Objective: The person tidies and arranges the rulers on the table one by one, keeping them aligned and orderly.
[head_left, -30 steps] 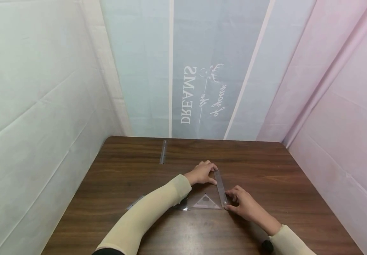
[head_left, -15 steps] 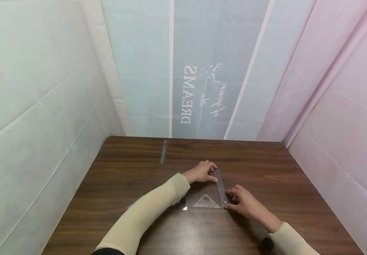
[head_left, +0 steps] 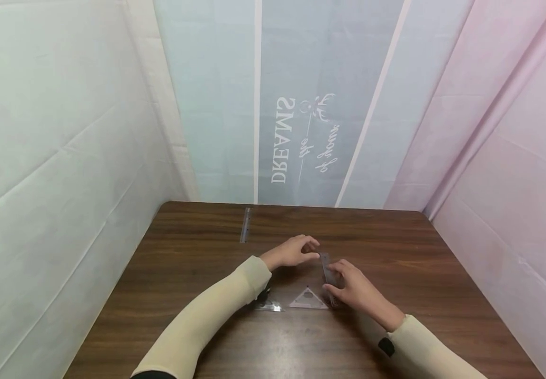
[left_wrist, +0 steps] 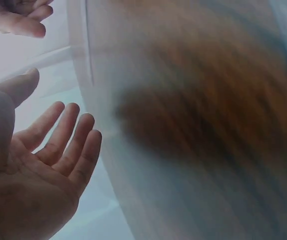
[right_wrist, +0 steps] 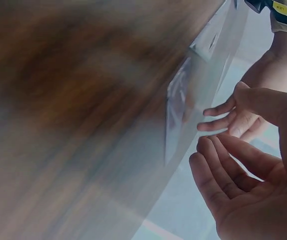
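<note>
Between hands, ruler (head_left: 328, 273) lengthwise front-to-back

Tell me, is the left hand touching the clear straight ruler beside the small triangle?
Apart. The head view shows the left hand raised with bare table between its fingertips and the ruler; the left wrist view shows its palm open, holding nothing.

It looked like a makeshift recording booth. A dark wooden table (head_left: 197, 273) stood boxed in by pale cloth sheets (head_left: 55, 131), one printed with the word "DREAMS" (head_left: 282, 139).
</note>
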`<state>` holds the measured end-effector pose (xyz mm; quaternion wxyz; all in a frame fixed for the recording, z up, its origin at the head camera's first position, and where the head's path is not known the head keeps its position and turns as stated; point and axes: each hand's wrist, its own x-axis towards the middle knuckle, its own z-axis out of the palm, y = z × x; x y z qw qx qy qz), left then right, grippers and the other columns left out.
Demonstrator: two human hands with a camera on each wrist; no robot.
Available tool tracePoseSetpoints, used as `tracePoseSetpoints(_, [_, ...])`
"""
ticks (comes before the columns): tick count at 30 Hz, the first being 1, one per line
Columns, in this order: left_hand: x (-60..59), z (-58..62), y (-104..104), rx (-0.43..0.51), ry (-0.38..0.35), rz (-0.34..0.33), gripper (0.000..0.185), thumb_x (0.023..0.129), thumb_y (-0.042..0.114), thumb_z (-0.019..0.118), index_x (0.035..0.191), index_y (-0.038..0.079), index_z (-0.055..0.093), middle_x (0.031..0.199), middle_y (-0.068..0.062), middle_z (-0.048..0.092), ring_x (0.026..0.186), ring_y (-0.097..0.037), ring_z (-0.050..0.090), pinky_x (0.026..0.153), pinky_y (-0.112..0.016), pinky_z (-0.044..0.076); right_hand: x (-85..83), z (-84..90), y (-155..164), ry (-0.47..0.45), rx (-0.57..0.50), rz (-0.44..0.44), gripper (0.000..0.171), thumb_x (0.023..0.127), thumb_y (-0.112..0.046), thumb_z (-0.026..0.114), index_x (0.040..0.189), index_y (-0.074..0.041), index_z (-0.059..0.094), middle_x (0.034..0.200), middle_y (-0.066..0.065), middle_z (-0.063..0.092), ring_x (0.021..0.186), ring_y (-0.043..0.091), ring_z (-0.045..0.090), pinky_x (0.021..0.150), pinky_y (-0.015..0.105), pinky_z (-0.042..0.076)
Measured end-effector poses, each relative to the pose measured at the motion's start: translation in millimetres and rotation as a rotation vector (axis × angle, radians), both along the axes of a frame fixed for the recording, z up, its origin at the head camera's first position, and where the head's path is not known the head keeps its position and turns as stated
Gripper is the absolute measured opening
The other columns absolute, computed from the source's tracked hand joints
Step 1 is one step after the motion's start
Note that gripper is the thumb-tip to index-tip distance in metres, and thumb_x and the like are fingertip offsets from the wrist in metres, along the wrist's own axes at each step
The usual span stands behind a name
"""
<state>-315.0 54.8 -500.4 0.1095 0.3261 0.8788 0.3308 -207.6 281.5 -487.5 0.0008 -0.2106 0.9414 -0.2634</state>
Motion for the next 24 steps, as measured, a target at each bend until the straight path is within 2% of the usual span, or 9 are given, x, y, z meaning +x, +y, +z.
tracePoseSetpoints(5, [-6.8, 6.3, -20.3, 0.044, 0.019, 0.013, 0.045, 0.110, 0.036, 0.064, 0.145, 0.007, 0.062, 0.132, -0.008, 0.066, 0.123, -0.021, 0.065, 0.106, -0.036, 0.053, -8.1, 3.3, -15.9, -0.011, -0.013, 0.025, 0.051, 0.095, -0.024, 0.086, 0.134, 0.003, 0.068, 0.114, 0.011, 0.066, 0.097, 0.025, 0.065, 0.079, 0.039, 0.056])
tracePoseSetpoints(10, [-15.8, 10.5, -44.1, 0.090, 0.020, 0.057, 0.045, 0.111, 0.034, 0.064, 0.146, 0.006, 0.061, 0.134, -0.009, 0.064, 0.124, -0.024, 0.064, 0.107, -0.043, 0.052, -16.3, 5.4, -31.8, -0.019, -0.044, 0.064, 0.048, 0.096, -0.026, 0.084, 0.133, 0.000, 0.069, 0.121, 0.012, 0.067, 0.100, 0.028, 0.065, 0.083, 0.041, 0.055])
tracePoseSetpoints(14, [-23.6, 14.4, -60.9, 0.119, 0.043, 0.082, 0.045, 0.111, 0.032, 0.063, 0.146, 0.004, 0.060, 0.134, -0.013, 0.064, 0.125, -0.028, 0.064, 0.108, -0.047, 0.051, -24.9, 8.6, -47.6, -0.017, -0.066, 0.099, 0.051, 0.097, -0.028, 0.083, 0.136, 0.001, 0.067, 0.122, 0.014, 0.066, 0.106, 0.031, 0.066, 0.087, 0.046, 0.056])
tracePoseSetpoints(20, [-35.4, 20.1, -83.6, 0.116, 0.072, 0.147, 0.047, 0.110, 0.035, 0.064, 0.146, 0.006, 0.061, 0.134, -0.013, 0.065, 0.127, -0.029, 0.062, 0.110, -0.048, 0.050, -42.4, 12.1, -75.0, 0.010, -0.094, 0.138, 0.058, 0.096, -0.029, 0.084, 0.141, 0.001, 0.063, 0.120, 0.015, 0.066, 0.110, 0.033, 0.066, 0.092, 0.047, 0.056])
tracePoseSetpoints(24, [-42.6, 18.9, -98.6, 0.121, 0.087, 0.197, 0.048, 0.111, 0.037, 0.063, 0.147, 0.005, 0.061, 0.137, -0.014, 0.063, 0.130, -0.031, 0.059, 0.112, -0.050, 0.047, -52.1, 13.3, -92.8, 0.009, -0.137, 0.169, 0.057, 0.095, -0.026, 0.086, 0.140, 0.001, 0.062, 0.121, 0.017, 0.066, 0.113, 0.035, 0.067, 0.096, 0.049, 0.056])
